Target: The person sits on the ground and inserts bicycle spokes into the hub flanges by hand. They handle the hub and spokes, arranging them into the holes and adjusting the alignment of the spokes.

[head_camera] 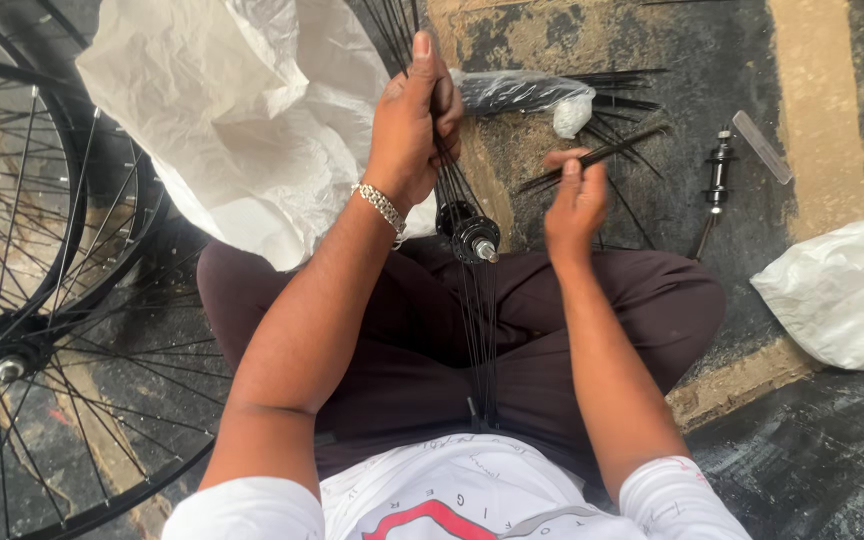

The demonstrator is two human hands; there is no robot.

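Note:
I sit cross-legged on the floor with a black wheel hub (471, 232) over my lap, thin black spokes fanning up and down from it. My left hand (414, 118), a metal bracelet on its wrist, is closed around the bundle of spokes above the hub. My right hand (574, 195) pinches a small bunch of loose black spokes (607, 152) just right of the hub. More loose spokes (617, 100) lie on the floor beyond, partly in a clear plastic wrap (522, 92).
Built spoked wheels (42, 300) lean at my left. A large white bag (242, 110) lies behind my left hand, another white bag (842, 290) at right. A spare hub axle (718, 175) and a clear plastic strip (762, 147) rest on the dark floor.

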